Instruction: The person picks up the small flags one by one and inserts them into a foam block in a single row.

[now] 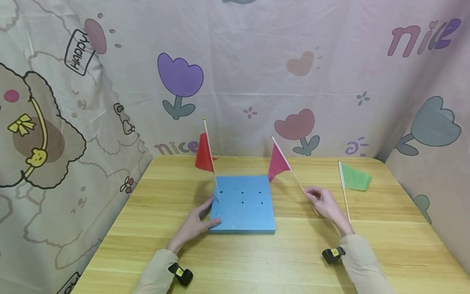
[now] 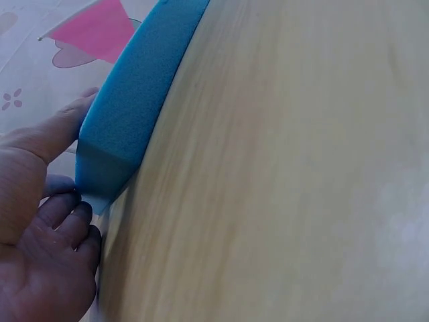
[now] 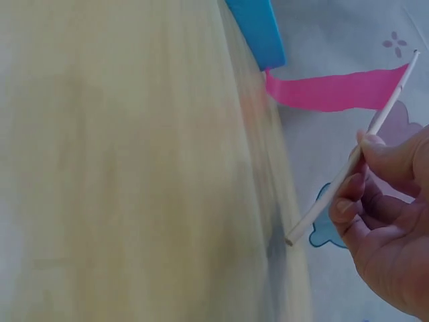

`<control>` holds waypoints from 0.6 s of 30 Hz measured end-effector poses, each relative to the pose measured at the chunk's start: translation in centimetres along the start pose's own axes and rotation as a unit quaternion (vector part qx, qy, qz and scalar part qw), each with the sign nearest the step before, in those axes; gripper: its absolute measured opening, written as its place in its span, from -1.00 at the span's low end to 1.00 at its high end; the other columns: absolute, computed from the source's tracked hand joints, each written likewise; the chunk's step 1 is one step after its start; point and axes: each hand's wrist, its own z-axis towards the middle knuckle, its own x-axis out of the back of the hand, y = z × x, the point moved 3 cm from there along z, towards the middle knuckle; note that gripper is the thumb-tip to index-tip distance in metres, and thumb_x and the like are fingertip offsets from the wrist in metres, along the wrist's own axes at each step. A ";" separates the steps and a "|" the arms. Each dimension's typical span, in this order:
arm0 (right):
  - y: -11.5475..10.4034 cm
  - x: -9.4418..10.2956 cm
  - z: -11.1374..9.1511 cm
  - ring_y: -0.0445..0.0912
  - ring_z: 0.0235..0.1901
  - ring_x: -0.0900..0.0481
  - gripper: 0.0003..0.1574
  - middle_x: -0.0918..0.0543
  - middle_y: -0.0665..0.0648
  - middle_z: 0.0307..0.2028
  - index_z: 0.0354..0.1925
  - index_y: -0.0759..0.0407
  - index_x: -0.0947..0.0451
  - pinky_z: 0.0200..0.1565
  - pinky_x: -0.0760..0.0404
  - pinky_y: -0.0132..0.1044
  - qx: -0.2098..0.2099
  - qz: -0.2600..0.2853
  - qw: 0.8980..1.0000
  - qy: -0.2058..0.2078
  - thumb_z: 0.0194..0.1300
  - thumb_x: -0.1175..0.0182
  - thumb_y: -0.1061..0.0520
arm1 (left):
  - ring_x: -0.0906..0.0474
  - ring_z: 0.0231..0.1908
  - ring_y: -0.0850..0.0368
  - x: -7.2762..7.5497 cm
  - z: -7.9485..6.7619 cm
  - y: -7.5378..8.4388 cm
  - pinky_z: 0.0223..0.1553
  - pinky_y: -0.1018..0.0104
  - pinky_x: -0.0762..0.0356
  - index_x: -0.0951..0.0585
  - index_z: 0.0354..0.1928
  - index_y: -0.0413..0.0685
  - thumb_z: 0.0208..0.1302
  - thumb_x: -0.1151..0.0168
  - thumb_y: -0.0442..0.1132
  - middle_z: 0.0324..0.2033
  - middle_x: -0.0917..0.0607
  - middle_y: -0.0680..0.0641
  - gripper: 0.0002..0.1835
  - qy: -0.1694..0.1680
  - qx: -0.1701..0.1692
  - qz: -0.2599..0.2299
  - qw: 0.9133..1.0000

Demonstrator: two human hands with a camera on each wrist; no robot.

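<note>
My left hand point(image 1: 193, 225) grips the left edge of a blue foam board point(image 1: 247, 218), thumb over the top near the front corner and fingers at its side. Small dark holes dot the board's upper face. A red flag point(image 1: 204, 154) on a thin stick stands in it near the left edge, leaning slightly left. To the right of the board, my right hand point(image 1: 324, 204) pinches the stick of a pink flag point(image 1: 278, 160) between thumb and fingers. The stick slants up to the left, its lower end point(image 3: 292, 239) free in the right wrist view.
A green flag point(image 1: 355, 177) on a stick lies on the wooden table point(image 1: 257, 261) at the right, partly behind my right wrist. A printed cloth point(image 1: 235, 73) hangs behind the table's back edge.
</note>
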 end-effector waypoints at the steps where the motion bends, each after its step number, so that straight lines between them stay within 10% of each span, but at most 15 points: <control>1: -0.2 -0.1 0.1 -0.04 -0.18 -0.67 -0.74 -0.73 0.38 -0.14 -0.01 0.44 -0.62 -0.09 -0.58 -0.51 0.002 0.008 1.000 -0.003 0.42 -0.16 0.28 | -0.06 0.55 -0.26 0.0 0.0 0.0 0.50 -0.26 -0.13 -0.15 0.57 -0.09 0.25 -0.43 -0.07 0.56 -0.15 -0.22 -0.06 0.000 0.001 -0.001 1.000; 12: -2.4 -0.9 0.7 -0.22 -0.18 -0.68 -0.61 -0.69 0.44 -0.07 0.09 0.51 -0.52 -0.12 -0.61 -0.55 0.005 0.105 0.994 -0.035 0.49 -0.13 0.20 | -0.06 0.55 -0.25 0.0 0.0 0.2 0.50 -0.25 -0.15 -0.15 0.56 -0.11 0.26 -0.42 -0.06 0.56 -0.16 -0.22 -0.06 -0.001 0.001 0.002 1.000; 18: -3.8 -1.2 1.3 -0.19 -0.43 -0.58 -0.64 -0.63 0.20 -0.37 0.02 0.52 -0.53 -0.34 -0.66 -0.35 0.011 0.155 0.987 -0.035 0.48 -0.14 0.20 | -0.06 0.55 -0.25 0.1 -0.1 0.2 0.50 -0.24 -0.15 -0.15 0.56 -0.12 0.26 -0.43 -0.08 0.56 -0.16 -0.22 -0.06 -0.002 0.001 0.000 1.000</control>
